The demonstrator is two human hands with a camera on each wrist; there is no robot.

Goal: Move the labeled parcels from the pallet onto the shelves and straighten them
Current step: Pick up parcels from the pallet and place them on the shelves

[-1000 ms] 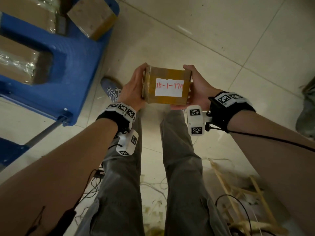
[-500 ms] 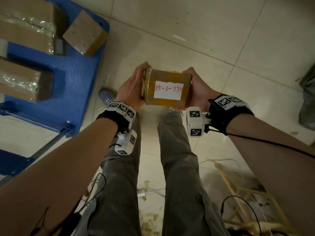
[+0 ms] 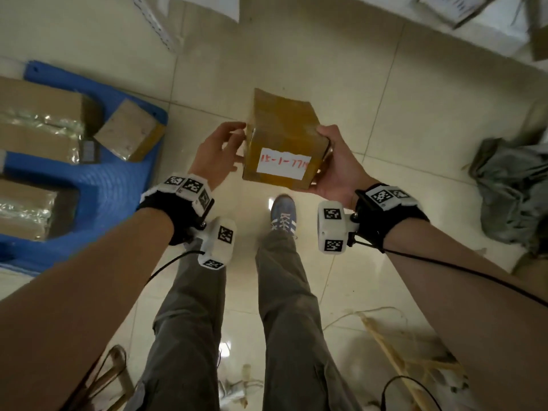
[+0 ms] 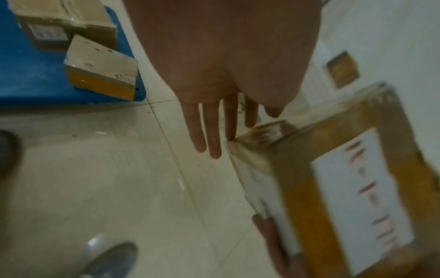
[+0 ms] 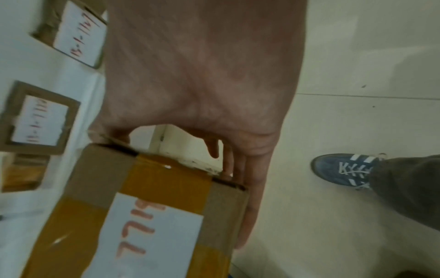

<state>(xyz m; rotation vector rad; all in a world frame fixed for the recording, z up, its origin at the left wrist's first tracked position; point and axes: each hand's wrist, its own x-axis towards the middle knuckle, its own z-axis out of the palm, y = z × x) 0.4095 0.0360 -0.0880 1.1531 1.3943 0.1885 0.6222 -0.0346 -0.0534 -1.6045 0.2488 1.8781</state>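
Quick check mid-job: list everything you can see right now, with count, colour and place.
held parcel: one, brown, white label, between both hands
pallet: one, blue, floor left
pallet parcels: at least three, brown, on pallet
shelf parcels: at least two, brown, white labels, on white shelf
cloth heap: one, grey, floor right
wood scraps: pale, floor bottom right
shoe: one in view, blue, below parcel
left hand: fingers straight, touching parcel's left side
right hand: grips parcel's right side
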